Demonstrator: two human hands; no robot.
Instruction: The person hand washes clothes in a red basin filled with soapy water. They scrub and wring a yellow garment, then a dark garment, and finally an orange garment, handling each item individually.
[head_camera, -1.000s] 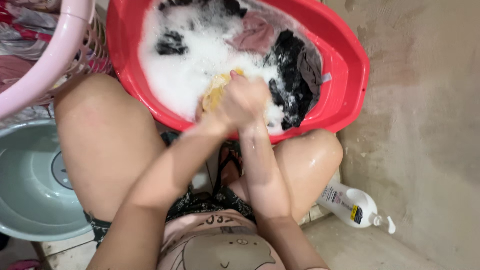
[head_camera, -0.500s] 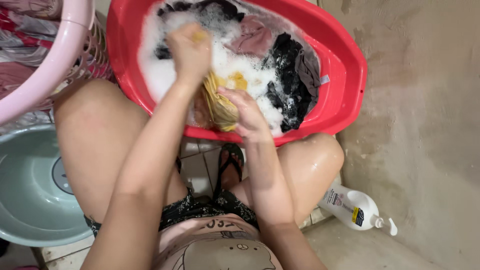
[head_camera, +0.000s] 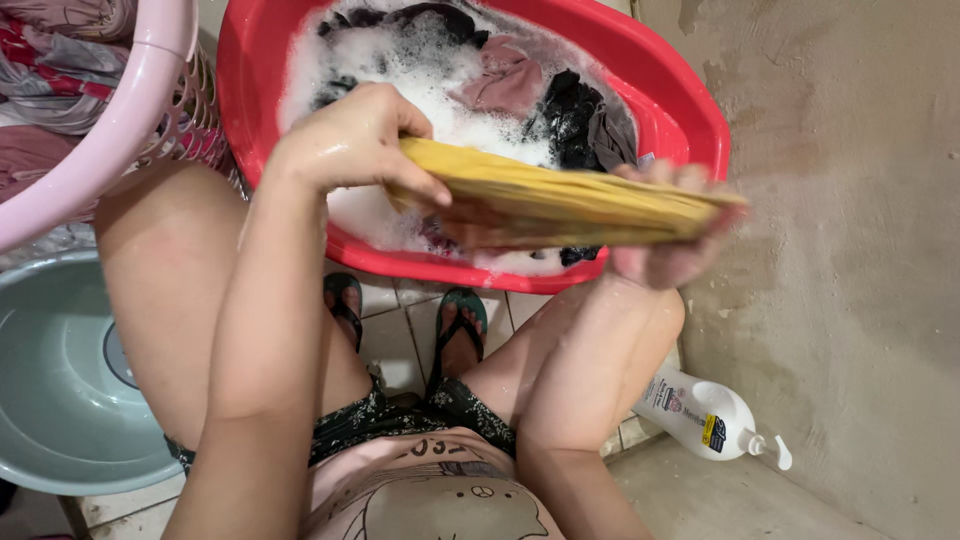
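A wet yellow cloth (head_camera: 560, 200) is stretched out level above the near rim of a red basin (head_camera: 690, 110). My left hand (head_camera: 350, 140) grips its left end. My right hand (head_camera: 665, 250) holds its right end and looks blurred. The basin holds white suds with black clothes (head_camera: 570, 110) and a pink garment (head_camera: 505, 75) soaking in them. Both hands are wet and soapy.
A grey-green basin (head_camera: 60, 380) sits on the floor at left, under a pink laundry basket (head_camera: 130, 110) with clothes. A white pump bottle (head_camera: 705, 415) lies by the concrete wall at right. My feet in sandals (head_camera: 455, 330) rest on the tiled floor.
The yellow cloth was bunched in both hands in the suds, then lifted. Now my hands have moved apart and pulled it out straight above the basin's rim.
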